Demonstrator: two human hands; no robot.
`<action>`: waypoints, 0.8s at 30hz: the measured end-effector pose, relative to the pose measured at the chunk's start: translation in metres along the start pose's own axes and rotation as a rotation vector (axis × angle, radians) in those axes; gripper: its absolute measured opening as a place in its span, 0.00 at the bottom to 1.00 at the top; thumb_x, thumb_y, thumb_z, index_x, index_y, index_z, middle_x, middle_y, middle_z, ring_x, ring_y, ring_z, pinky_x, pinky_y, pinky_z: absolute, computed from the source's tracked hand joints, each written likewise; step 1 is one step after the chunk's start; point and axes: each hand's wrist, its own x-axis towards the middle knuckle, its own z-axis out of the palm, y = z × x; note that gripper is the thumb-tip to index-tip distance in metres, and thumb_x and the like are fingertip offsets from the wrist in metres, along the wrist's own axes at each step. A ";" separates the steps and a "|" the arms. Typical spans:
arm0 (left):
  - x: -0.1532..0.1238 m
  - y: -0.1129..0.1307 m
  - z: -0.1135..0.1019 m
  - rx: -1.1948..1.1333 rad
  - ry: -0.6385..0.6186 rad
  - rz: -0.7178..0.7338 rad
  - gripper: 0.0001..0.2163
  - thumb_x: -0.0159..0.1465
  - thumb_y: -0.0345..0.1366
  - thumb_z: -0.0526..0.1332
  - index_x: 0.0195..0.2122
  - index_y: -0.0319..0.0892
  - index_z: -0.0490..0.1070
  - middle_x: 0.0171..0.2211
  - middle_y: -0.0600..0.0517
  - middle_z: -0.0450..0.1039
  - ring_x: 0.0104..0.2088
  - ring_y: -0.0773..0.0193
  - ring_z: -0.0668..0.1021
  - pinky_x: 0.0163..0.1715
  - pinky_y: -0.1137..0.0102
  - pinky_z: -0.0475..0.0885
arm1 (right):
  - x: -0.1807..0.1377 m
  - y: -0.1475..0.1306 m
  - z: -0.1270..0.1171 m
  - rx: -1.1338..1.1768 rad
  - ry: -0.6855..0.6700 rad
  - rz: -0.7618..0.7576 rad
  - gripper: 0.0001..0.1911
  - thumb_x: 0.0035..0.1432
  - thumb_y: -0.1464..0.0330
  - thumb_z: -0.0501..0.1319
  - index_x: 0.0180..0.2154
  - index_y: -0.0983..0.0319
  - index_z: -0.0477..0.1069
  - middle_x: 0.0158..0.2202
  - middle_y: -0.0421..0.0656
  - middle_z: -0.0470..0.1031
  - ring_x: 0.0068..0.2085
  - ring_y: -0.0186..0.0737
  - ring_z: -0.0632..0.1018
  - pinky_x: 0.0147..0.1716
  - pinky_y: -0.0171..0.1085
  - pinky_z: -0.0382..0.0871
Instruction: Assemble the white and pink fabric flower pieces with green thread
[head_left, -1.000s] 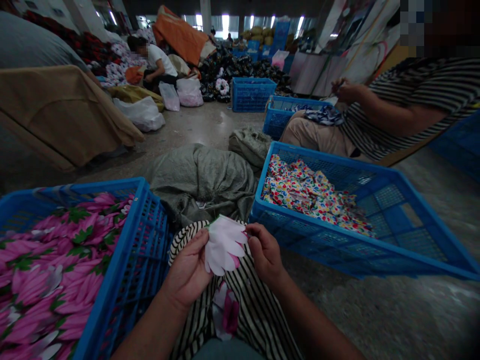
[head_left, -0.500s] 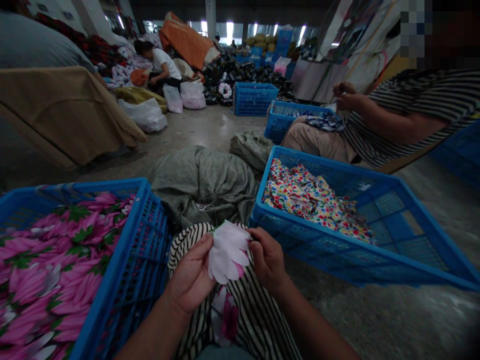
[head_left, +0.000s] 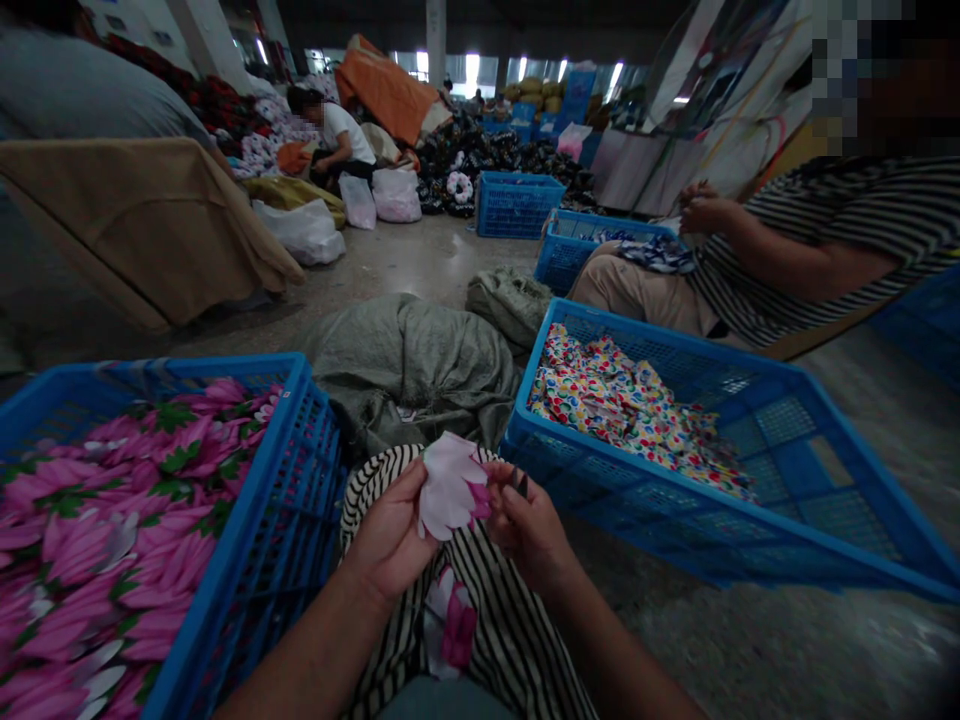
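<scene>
Above my lap, my left hand (head_left: 391, 535) pinches the left edge of a petal-shaped fabric piece (head_left: 448, 488). The piece has scalloped lobes, a pale inner face and pink showing at its right side. At its right edge is my right hand (head_left: 531, 530), fingers curled, with a small dark pointed tool (head_left: 519, 484) sticking up between them; its full shape is hidden. Thumb and fingertips of that hand reach the pink edge. Another pink and white fabric piece (head_left: 456, 625) lies on the striped cloth (head_left: 510, 610) over my legs.
At left, a blue crate (head_left: 300, 385) holds pink petal pieces with green tips. Another blue crate (head_left: 817, 470) at right holds colourful printed pieces. Between them sits a grey-green sack (head_left: 409, 350). A co-worker in a striped shirt (head_left: 817, 225) sits at right, beyond a brown-draped chair (head_left: 142, 220) across the floor.
The fabric piece has turned and risen slightly, showing more pink on its right. My right hand has rotated, so the dark tool's tip now shows. The view has shifted a little.
</scene>
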 end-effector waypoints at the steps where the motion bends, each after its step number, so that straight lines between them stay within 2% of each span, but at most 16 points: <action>1: 0.000 -0.001 0.002 0.008 0.014 0.012 0.13 0.64 0.28 0.49 0.33 0.33 0.72 0.24 0.48 0.76 0.23 0.67 0.78 0.29 0.76 0.74 | -0.002 0.002 0.003 -0.012 -0.019 0.002 0.20 0.47 0.57 0.64 0.39 0.61 0.67 0.18 0.30 0.55 0.14 0.23 0.50 0.12 0.27 0.43; 3: 0.001 -0.003 0.004 0.040 0.042 0.055 0.12 0.64 0.27 0.49 0.28 0.34 0.71 0.21 0.50 0.74 0.19 0.70 0.75 0.24 0.78 0.72 | -0.003 0.004 0.008 -0.040 -0.039 -0.005 0.19 0.46 0.58 0.65 0.37 0.61 0.68 0.17 0.30 0.57 0.14 0.23 0.51 0.12 0.27 0.43; 5: 0.004 -0.009 0.003 0.096 0.079 0.137 0.10 0.63 0.26 0.51 0.28 0.35 0.70 0.21 0.51 0.74 0.19 0.70 0.75 0.24 0.77 0.73 | -0.003 0.004 0.015 -0.061 -0.052 -0.030 0.18 0.45 0.58 0.65 0.36 0.61 0.68 0.19 0.31 0.60 0.14 0.23 0.53 0.13 0.26 0.44; 9: 0.008 -0.021 -0.005 0.210 0.125 0.283 0.04 0.60 0.28 0.55 0.32 0.36 0.69 0.26 0.50 0.75 0.26 0.65 0.77 0.30 0.72 0.73 | -0.001 -0.001 0.027 -0.158 0.015 -0.133 0.13 0.44 0.64 0.66 0.34 0.61 0.71 0.24 0.36 0.69 0.22 0.29 0.66 0.21 0.28 0.59; 12: 0.002 -0.027 -0.011 0.271 0.150 0.349 0.03 0.57 0.31 0.60 0.32 0.37 0.69 0.30 0.48 0.75 0.34 0.61 0.77 0.35 0.70 0.72 | -0.002 -0.006 0.031 -0.180 0.121 -0.177 0.11 0.43 0.69 0.65 0.33 0.61 0.72 0.26 0.38 0.72 0.27 0.34 0.70 0.27 0.33 0.64; 15: -0.015 -0.031 -0.015 0.430 0.192 0.561 0.15 0.50 0.33 0.67 0.39 0.41 0.69 0.43 0.49 0.72 0.48 0.60 0.72 0.44 0.72 0.67 | -0.006 -0.011 0.032 -0.241 0.157 -0.231 0.11 0.40 0.72 0.65 0.31 0.61 0.72 0.25 0.37 0.72 0.27 0.35 0.70 0.28 0.34 0.64; 17: -0.029 -0.037 -0.016 0.652 0.094 0.657 0.28 0.42 0.30 0.71 0.46 0.44 0.68 0.49 0.49 0.69 0.53 0.58 0.68 0.48 0.72 0.63 | -0.010 -0.012 0.034 -0.346 0.146 -0.258 0.08 0.38 0.74 0.65 0.26 0.62 0.70 0.22 0.36 0.70 0.25 0.34 0.68 0.26 0.32 0.63; 18: -0.035 -0.041 -0.017 0.741 0.025 0.647 0.30 0.41 0.29 0.71 0.47 0.43 0.68 0.50 0.48 0.69 0.52 0.57 0.68 0.49 0.71 0.63 | -0.013 -0.011 0.037 -0.390 0.141 -0.257 0.06 0.39 0.74 0.64 0.24 0.63 0.69 0.20 0.35 0.68 0.24 0.32 0.67 0.25 0.31 0.62; 20: -0.042 -0.049 -0.017 0.724 -0.042 0.549 0.23 0.46 0.31 0.68 0.45 0.41 0.70 0.44 0.46 0.73 0.46 0.57 0.73 0.45 0.70 0.66 | -0.019 -0.007 0.043 -0.419 0.127 -0.229 0.05 0.41 0.73 0.64 0.22 0.63 0.67 0.19 0.34 0.66 0.22 0.30 0.65 0.22 0.30 0.60; 22: -0.043 -0.055 -0.019 0.498 0.021 0.460 0.12 0.52 0.33 0.63 0.38 0.39 0.73 0.36 0.48 0.76 0.37 0.60 0.77 0.38 0.71 0.69 | -0.025 -0.001 0.048 -0.357 0.116 -0.180 0.06 0.42 0.72 0.64 0.24 0.63 0.67 0.19 0.34 0.67 0.21 0.29 0.65 0.21 0.29 0.59; 24: -0.041 -0.056 -0.025 0.297 0.081 0.410 0.06 0.53 0.30 0.61 0.33 0.37 0.73 0.28 0.50 0.76 0.28 0.64 0.77 0.29 0.73 0.70 | -0.030 0.004 0.049 -0.261 0.142 -0.125 0.08 0.40 0.71 0.66 0.26 0.64 0.68 0.20 0.35 0.69 0.20 0.29 0.66 0.20 0.29 0.58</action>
